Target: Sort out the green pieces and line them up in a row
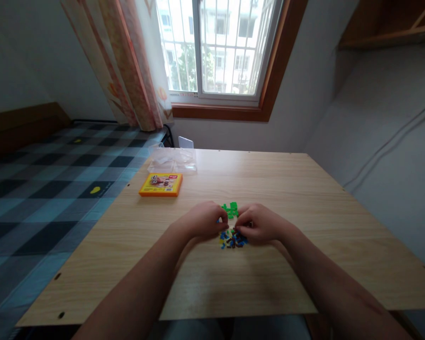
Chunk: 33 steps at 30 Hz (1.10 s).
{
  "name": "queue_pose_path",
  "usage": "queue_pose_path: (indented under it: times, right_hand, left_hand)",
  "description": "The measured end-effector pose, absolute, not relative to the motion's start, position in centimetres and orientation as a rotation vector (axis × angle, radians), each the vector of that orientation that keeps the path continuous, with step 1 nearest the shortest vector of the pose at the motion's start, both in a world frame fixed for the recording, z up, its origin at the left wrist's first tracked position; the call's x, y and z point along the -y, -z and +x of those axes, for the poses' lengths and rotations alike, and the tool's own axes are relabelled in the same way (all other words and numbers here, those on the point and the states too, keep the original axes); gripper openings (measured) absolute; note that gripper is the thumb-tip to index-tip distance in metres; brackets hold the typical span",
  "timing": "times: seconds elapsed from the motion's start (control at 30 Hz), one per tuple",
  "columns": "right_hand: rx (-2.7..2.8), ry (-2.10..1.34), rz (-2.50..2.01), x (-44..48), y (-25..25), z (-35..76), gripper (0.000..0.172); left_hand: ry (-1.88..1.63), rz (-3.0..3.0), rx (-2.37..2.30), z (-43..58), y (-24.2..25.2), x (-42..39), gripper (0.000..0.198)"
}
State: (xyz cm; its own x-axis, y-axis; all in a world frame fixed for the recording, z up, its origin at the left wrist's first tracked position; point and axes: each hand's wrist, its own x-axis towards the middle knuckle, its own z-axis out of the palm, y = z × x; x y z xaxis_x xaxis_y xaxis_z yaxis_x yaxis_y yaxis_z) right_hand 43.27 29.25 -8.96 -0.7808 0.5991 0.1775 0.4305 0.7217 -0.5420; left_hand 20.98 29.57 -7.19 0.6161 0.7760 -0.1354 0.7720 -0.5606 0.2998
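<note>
Small mixed building bricks (231, 241) in blue, brown and yellow lie in a loose pile on the wooden table (269, 179). Just behind them is a group of green bricks (231, 208). My left hand (207, 219) is at the left edge of both groups, its thumb and fingers curled closed. A bit of blue shows by its fingers, but what they hold is too small to tell. From the right, my right hand (260, 223) reaches over the mixed pile with its fingertips pinched together. Whatever lies between them is hidden.
A yellow box (161, 184) with a printed top lies at the left of the table. Behind it stands a clear plastic container (172, 160). A bed with a checked cover (74, 174) adjoins the table's left side; a window is beyond.
</note>
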Motion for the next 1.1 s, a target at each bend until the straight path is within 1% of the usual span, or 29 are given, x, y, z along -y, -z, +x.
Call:
queue_pose_path:
  times: [0.3, 0.77, 0.97, 1.1]
  right_hand:
    - [2.605, -0.701, -0.763, -29.18, 9.05, 43.17, 0.018]
    - [2.598, -0.711, -0.743, -28.97, 9.01, 43.07, 0.016]
    - [2.615, -0.735, -0.751, -29.03, 9.12, 43.14, 0.017]
    - [2.613, -0.741, -0.771, -29.07, 9.16, 43.17, 0.017]
  left_hand:
    - [-0.091, 2.503, -1.105, 20.85, 7.80, -29.46, 0.023]
    - [-0.103, 2.472, -1.173, 20.76, 7.20, -29.53, 0.024]
    - [-0.089, 2.451, -1.084, 20.71, 7.00, -29.31, 0.033]
    - [-0.044, 2.460, -1.117, 20.84, 7.00, -29.15, 0.035]
